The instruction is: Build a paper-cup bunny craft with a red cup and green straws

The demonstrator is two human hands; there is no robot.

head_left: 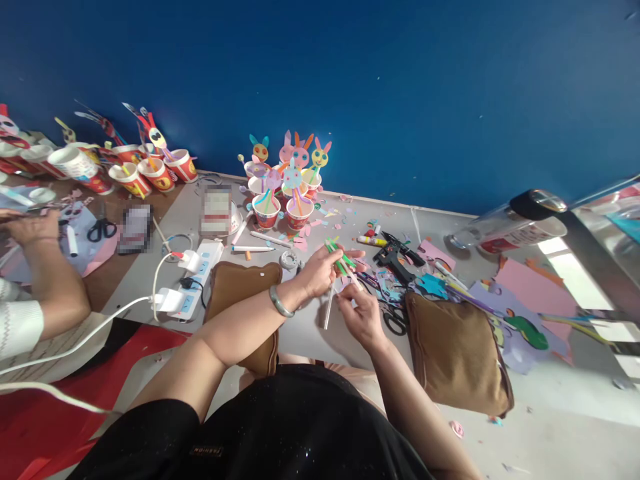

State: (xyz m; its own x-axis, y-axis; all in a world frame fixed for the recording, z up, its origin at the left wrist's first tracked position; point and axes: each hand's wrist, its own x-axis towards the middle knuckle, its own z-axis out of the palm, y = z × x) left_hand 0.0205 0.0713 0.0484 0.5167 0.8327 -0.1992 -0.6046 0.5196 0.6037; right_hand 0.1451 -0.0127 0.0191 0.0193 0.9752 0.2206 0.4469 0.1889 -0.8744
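Note:
Over the table in front of me, my left hand (320,272) is closed round several thin green strips (342,260), which stick out past its fingers. I cannot tell if they are paper or straws. Just below and to the right, my right hand (361,312) has thumb and fingers pinched together against the lower end of a pale strip (351,275) that runs up to the green ones. A thin white stick (328,310) points down between the two hands; which hand bears it is unclear. Black-handled scissors (395,321) lie right of my right hand.
Rabbit-decorated paper cups (299,212) stand behind my hands. A black glue gun (397,260), paper scraps (383,283) and a brown cushion (457,353) are to the right. Left are another cushion (240,287), a power strip (203,273) and a co-worker's arm (55,273). A bottle (500,217) leans far right.

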